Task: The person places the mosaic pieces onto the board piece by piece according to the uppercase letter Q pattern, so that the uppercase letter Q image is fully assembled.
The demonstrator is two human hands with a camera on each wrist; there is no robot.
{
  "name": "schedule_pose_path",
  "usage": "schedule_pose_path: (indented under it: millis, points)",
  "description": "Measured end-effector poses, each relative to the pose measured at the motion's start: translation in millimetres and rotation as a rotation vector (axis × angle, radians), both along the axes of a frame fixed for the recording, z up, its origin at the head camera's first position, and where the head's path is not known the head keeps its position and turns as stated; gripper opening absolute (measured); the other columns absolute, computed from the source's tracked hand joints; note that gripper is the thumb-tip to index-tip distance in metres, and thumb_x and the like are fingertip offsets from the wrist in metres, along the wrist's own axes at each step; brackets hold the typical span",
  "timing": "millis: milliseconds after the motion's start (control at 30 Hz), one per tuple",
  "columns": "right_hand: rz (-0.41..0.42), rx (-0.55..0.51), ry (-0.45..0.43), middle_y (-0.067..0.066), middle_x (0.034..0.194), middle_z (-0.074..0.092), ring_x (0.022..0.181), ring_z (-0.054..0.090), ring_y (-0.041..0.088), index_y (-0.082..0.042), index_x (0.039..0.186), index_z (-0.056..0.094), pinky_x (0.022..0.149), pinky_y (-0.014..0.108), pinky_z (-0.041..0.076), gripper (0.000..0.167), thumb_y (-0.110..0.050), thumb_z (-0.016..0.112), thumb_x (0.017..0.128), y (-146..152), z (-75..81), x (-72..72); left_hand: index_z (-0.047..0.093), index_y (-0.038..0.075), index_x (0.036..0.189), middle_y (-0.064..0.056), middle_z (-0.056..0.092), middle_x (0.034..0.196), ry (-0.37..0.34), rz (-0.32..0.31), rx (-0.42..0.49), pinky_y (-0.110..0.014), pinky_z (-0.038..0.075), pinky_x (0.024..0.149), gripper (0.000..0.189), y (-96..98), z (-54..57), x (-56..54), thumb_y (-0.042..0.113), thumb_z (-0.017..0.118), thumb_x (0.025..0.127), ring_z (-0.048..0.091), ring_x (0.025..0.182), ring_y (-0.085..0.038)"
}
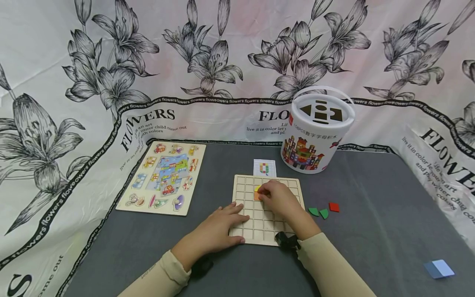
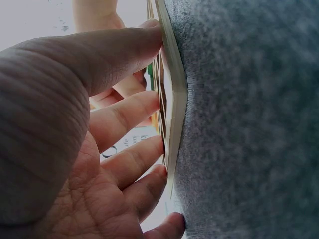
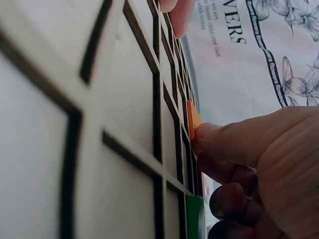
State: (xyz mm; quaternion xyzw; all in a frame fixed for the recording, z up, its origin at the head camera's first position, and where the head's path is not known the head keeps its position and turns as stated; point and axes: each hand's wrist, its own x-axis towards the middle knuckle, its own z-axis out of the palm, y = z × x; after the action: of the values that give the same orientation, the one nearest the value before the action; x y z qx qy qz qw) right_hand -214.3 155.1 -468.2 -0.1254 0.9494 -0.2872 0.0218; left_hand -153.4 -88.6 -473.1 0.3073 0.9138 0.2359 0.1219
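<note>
A light wooden grid board [image 1: 258,229] lies on the grey cloth. Fairly straight fingers of my left hand [image 1: 220,227] rest on its left part; in the left wrist view the thumb touches the board's edge. Over the upper middle of the grid, my right hand [image 1: 280,200] pinches an orange tile [image 3: 193,118] between thumb and index finger, the other fingers curled. Beside that tile a bit of a yellow piece [image 1: 257,188] shows, partly covered by the fingers. A green piece [image 3: 194,216] sits on the board below the right hand in the right wrist view.
Two green pieces [image 1: 313,211] and a red square [image 1: 334,207] lie right of the board. A pattern card [image 1: 271,162] touches its far edge. Behind stands a white bucket [image 1: 315,132]. A picture puzzle board [image 1: 172,208] lies left, a blue block [image 1: 439,269] far right.
</note>
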Motion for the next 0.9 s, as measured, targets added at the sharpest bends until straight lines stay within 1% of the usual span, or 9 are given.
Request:
schedule_pose_path:
  millis: [167,300,367,433,500,600,700,767,900]
  points:
    - [0.001,0.010,0.021,0.006,0.108,0.079,0.099,0.071,0.022,-0.013,0.102,0.083,0.095,0.048,0.060,0.008,-0.014,0.076,0.103,0.6,2.8,1.0,0.068,0.020,0.151,-0.008,0.046,0.172,-0.003,0.001,-0.003,-0.066,0.031,0.131,0.061,-0.1,0.4,0.3,0.034,0.087,0.095,0.035,0.165,-0.033]
    - [-0.002,-0.077,0.107,0.006,0.110,0.078,0.089,0.065,0.020,-0.011,0.108,0.083,0.082,0.043,0.058,0.011,-0.014,0.074,0.105,15.3,11.4,1.0,0.068,0.020,0.151,-0.008,0.046,0.173,-0.011,0.003,0.001,-0.066,0.030,0.131,0.060,0.0,1.5,0.7,0.034,0.086,0.095,0.034,0.165,-0.033]
    - [-0.017,-0.131,0.161,0.007,0.109,0.077,0.083,0.060,0.019,-0.009,0.112,0.083,0.075,0.038,0.053,0.013,-0.013,0.072,0.106,29.8,20.6,2.5,0.068,0.020,0.151,-0.008,0.045,0.173,-0.021,0.005,0.003,-0.066,0.029,0.131,0.060,0.1,2.0,1.2,0.034,0.086,0.095,0.033,0.166,-0.032]
    - [-0.038,-0.156,0.198,0.007,0.105,0.076,0.078,0.056,0.019,-0.009,0.112,0.083,0.069,0.034,0.048,0.012,-0.012,0.072,0.106,47.0,30.3,6.8,0.068,0.020,0.152,-0.008,0.044,0.174,-0.029,0.006,0.004,-0.066,0.028,0.132,0.061,0.1,2.1,1.4,0.034,0.085,0.095,0.032,0.166,-0.032]
    - [-0.045,-0.153,0.201,0.006,0.099,0.074,0.074,0.053,0.019,-0.008,0.112,0.082,0.064,0.032,0.045,0.012,-0.010,0.072,0.106,65.6,36.8,14.7,0.067,0.020,0.152,-0.008,0.044,0.174,-0.040,0.006,0.005,-0.066,0.027,0.132,0.061,0.1,1.8,1.2,0.034,0.085,0.096,0.031,0.167,-0.033]
    - [-0.033,-0.128,0.155,0.003,0.093,0.071,0.069,0.051,0.016,-0.009,0.110,0.082,0.060,0.029,0.044,0.011,-0.009,0.073,0.105,93.4,35.7,32.4,0.067,0.020,0.152,-0.008,0.043,0.174,-0.038,0.009,0.004,-0.066,0.027,0.133,0.061,-0.1,1.7,1.1,0.033,0.085,0.096,0.031,0.167,-0.033]
    - [0.005,-0.113,0.110,-0.001,0.094,0.070,0.066,0.049,0.010,-0.010,0.109,0.082,0.057,0.027,0.043,0.009,-0.009,0.075,0.103,118.8,24.7,53.6,0.067,0.021,0.152,-0.007,0.044,0.174,-0.030,0.013,-0.001,-0.066,0.027,0.133,0.060,-0.2,1.3,1.2,0.033,0.085,0.096,0.032,0.166,-0.033]
    - [0.023,-0.104,0.101,-0.004,0.093,0.069,0.064,0.047,0.005,-0.013,0.106,0.082,0.056,0.026,0.043,0.008,-0.009,0.079,0.100,133.0,15.6,68.1,0.067,0.021,0.152,-0.007,0.044,0.174,-0.030,0.014,-0.003,-0.066,0.027,0.133,0.060,0.0,1.5,1.3,0.033,0.085,0.096,0.031,0.167,-0.033]
    - [0.039,-0.089,0.061,-0.009,0.091,0.067,0.065,0.046,0.001,-0.015,0.107,0.082,0.056,0.025,0.043,0.015,-0.011,0.086,0.093,148.9,0.3,91.2,0.068,0.019,0.151,-0.008,0.045,0.173,-0.037,0.010,0.010,-0.067,0.027,0.132,0.060,1.0,1.5,1.8,0.032,0.086,0.095,0.032,0.166,-0.035]
